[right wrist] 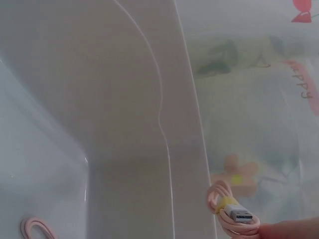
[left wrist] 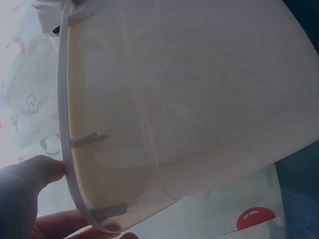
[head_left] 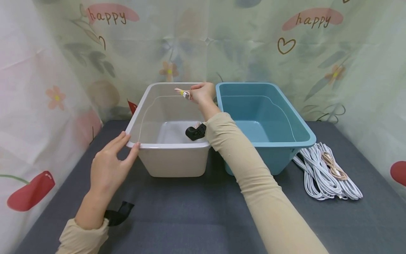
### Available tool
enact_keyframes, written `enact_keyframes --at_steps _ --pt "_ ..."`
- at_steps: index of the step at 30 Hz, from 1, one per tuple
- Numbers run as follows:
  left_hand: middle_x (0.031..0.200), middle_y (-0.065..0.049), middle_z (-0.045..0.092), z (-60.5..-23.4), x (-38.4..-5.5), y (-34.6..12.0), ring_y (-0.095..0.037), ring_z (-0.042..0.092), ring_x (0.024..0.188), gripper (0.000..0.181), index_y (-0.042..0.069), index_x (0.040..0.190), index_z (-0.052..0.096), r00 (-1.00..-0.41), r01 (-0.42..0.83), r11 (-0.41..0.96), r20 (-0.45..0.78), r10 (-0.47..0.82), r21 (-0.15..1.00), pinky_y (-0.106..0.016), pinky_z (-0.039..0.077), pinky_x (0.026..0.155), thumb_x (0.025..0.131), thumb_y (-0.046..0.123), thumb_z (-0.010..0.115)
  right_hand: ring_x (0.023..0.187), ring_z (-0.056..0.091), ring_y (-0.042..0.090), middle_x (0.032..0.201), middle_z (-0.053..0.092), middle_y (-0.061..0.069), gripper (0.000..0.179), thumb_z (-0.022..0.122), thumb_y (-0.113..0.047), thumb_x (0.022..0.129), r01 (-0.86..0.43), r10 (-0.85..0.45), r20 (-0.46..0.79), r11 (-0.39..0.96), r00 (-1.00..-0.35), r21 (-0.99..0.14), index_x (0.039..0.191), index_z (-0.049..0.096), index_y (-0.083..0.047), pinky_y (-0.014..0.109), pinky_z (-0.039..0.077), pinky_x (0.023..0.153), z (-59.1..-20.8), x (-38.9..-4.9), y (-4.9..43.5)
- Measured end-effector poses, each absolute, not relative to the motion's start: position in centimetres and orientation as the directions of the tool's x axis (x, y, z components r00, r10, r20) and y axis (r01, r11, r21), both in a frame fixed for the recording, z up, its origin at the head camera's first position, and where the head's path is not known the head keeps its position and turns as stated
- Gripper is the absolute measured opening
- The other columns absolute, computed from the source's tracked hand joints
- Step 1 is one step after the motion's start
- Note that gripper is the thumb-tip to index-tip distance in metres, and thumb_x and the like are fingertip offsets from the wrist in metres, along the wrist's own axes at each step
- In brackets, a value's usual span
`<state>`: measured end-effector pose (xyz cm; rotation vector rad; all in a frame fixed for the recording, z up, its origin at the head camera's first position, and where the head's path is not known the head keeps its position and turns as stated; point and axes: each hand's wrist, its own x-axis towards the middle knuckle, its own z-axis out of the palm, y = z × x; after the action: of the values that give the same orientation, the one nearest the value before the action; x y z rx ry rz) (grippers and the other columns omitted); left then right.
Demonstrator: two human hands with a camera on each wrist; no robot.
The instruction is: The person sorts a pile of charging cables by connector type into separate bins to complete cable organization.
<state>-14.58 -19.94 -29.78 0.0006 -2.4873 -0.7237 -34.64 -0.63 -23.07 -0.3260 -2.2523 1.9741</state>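
My right hand (head_left: 203, 93) pinches a small coiled pink USB cable (right wrist: 232, 211) above the far rim of the beige bin, near its right side. A yellow tie binds the coil, and its metal plug shows in the right wrist view. Inside the beige bin (head_left: 174, 160) lies another pink cable (right wrist: 37, 228), only partly seen. At the bin's near left corner, my left hand (head_left: 109, 165) holds the rim, its thumb on the front edge and its fingers along the left side.
A blue bin (head_left: 269, 144) stands right beside the beige one. To its right, a bundle of white cable (head_left: 326, 173) lies on the dark tabletop (head_left: 177, 218), with a beige coil on it. Patterned cloth (head_left: 203, 42) hangs behind and along both sides.
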Motion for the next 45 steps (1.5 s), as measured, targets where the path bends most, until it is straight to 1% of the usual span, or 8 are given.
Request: enact_keyframes --at_steps 6,10,15,19,23,33,40,45 --pt "0.134 -0.015 0.054 -29.7 -14.6 -19.9 -0.040 0.052 0.121 0.047 0.006 0.127 0.058 -0.854 0.139 0.857 0.498 -0.151 0.497 -0.059 0.044 0.095 0.089 0.033 0.062 0.062 0.048 0.009 0.101 0.066 0.011 0.018 0.064 0.002 0.081 0.050 0.226 -0.004 0.197 -0.974 -0.979 0.098 0.069 -0.001 0.016 0.041 0.052 -23.0 -34.3 -0.4" --pt "0.133 -0.015 0.054 -29.8 -14.5 -19.9 -0.040 0.052 0.121 0.047 0.006 0.127 0.058 -0.852 0.140 0.857 0.501 -0.151 0.496 -0.059 0.044 0.094 0.088 0.032 0.062 0.062 0.051 0.010 0.103 0.067 0.012 0.020 0.064 -0.001 0.082 0.059 0.176 -0.019 0.227 -0.984 -0.972 0.101 0.069 -0.002 0.018 0.045 0.057 -23.0 -34.3 -0.3" --pt "0.134 -0.015 0.054 -29.8 -14.5 -19.9 -0.040 0.052 0.121 0.047 0.006 0.127 0.057 -0.855 0.135 0.857 0.495 -0.152 0.497 -0.059 0.044 0.094 0.089 0.032 0.062 0.083 0.061 0.015 0.115 0.064 0.011 0.024 0.062 -0.003 0.084 0.063 0.096 -0.043 0.217 -0.994 -0.974 0.107 0.068 -0.002 0.024 0.056 0.080 -22.8 -34.0 -0.2" --pt "0.134 -0.015 0.054 -29.8 -14.5 -19.9 -0.040 0.052 0.121 0.047 0.006 0.127 0.057 -0.855 0.138 0.857 0.497 -0.150 0.496 -0.059 0.044 0.094 0.089 0.032 0.062 0.098 0.064 0.020 0.119 0.063 0.014 0.026 0.061 -0.003 0.086 0.063 0.018 -0.061 0.156 -0.998 -0.986 0.111 0.065 0.000 0.028 0.054 0.089 -22.0 -33.4 0.2" --pt "0.133 -0.015 0.055 -29.9 -14.6 -19.9 -0.039 0.052 0.121 0.047 0.006 0.127 0.058 -0.850 0.144 0.856 0.505 -0.150 0.497 -0.059 0.044 0.094 0.088 0.032 0.063 0.111 0.062 0.023 0.124 0.061 0.013 0.029 0.061 -0.005 0.088 0.079 -0.059 -0.087 0.123 -0.994 -0.989 0.116 0.062 0.000 0.030 0.051 0.095 -20.7 -32.6 1.0" --pt "0.134 -0.014 0.054 -29.9 -14.6 -19.8 -0.038 0.052 0.121 0.047 0.007 0.127 0.058 -0.851 0.130 0.863 0.502 -0.156 0.489 -0.058 0.043 0.096 0.089 0.033 0.061 0.115 0.060 0.020 0.130 0.057 0.009 0.035 0.062 -0.012 0.088 0.053 -0.171 -0.076 0.136 -0.982 -0.989 0.123 0.059 -0.006 0.027 0.050 0.096 -18.0 -30.4 4.1" --pt "0.134 -0.014 0.054 -29.9 -14.6 -19.8 -0.039 0.052 0.121 0.047 0.006 0.127 0.057 -0.850 0.134 0.861 0.503 -0.154 0.490 -0.058 0.043 0.096 0.089 0.033 0.061 0.115 0.060 0.018 0.131 0.055 0.007 0.039 0.064 -0.014 0.087 0.022 -0.181 -0.048 0.144 -0.982 -0.989 0.125 0.057 -0.008 0.028 0.050 0.097 -17.7 -29.3 6.2" --pt "0.134 -0.014 0.054 -30.0 -14.6 -20.0 -0.039 0.052 0.121 0.047 0.007 0.127 0.058 -0.847 0.143 0.858 0.509 -0.152 0.494 -0.058 0.043 0.096 0.088 0.033 0.063 0.117 0.058 0.021 0.132 0.054 0.009 0.040 0.064 -0.014 0.088 -0.007 -0.199 -0.022 0.143 -0.980 -0.990 0.126 0.055 -0.005 0.030 0.048 0.100 -17.8 -28.4 7.7"
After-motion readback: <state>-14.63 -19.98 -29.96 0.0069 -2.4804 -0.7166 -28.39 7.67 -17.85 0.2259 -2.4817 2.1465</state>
